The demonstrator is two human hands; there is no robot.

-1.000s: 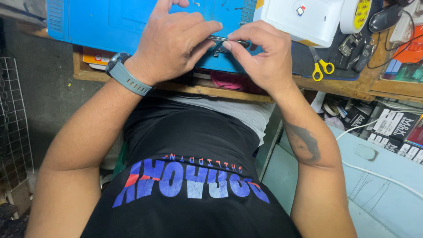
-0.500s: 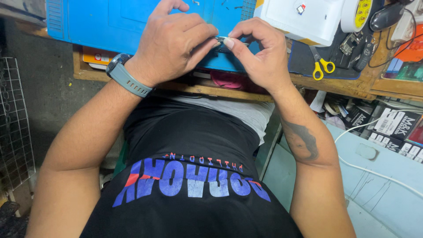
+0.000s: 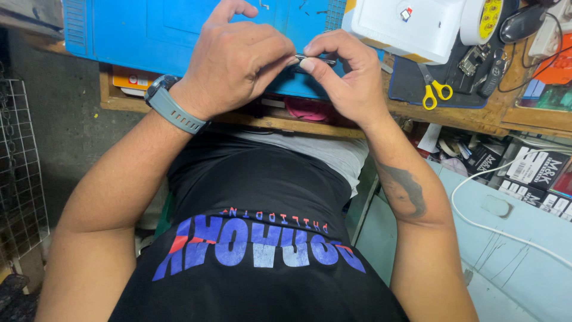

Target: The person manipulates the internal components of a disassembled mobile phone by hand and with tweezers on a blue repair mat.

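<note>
Both of my hands meet above the near edge of a blue work mat (image 3: 149, 30). My left hand (image 3: 238, 65), with a grey watch on its wrist, and my right hand (image 3: 345, 74) pinch a small thin dark metal part (image 3: 316, 59) between their fingertips. Most of that part is hidden by my fingers, so its shape is unclear. My forearms run down toward my black printed shirt.
A white box (image 3: 411, 24) and a roll of tape (image 3: 485, 18) stand at the back right. Yellow-handled scissors (image 3: 434, 89) lie on a dark mat. A wooden bench edge (image 3: 453, 119) runs across. Boxes and a white cable (image 3: 506, 232) lie at the lower right; a wire rack (image 3: 21, 173) stands at the left.
My hands stay together on the small part; the fingertips have shifted slightly along it. Nothing else has moved.
</note>
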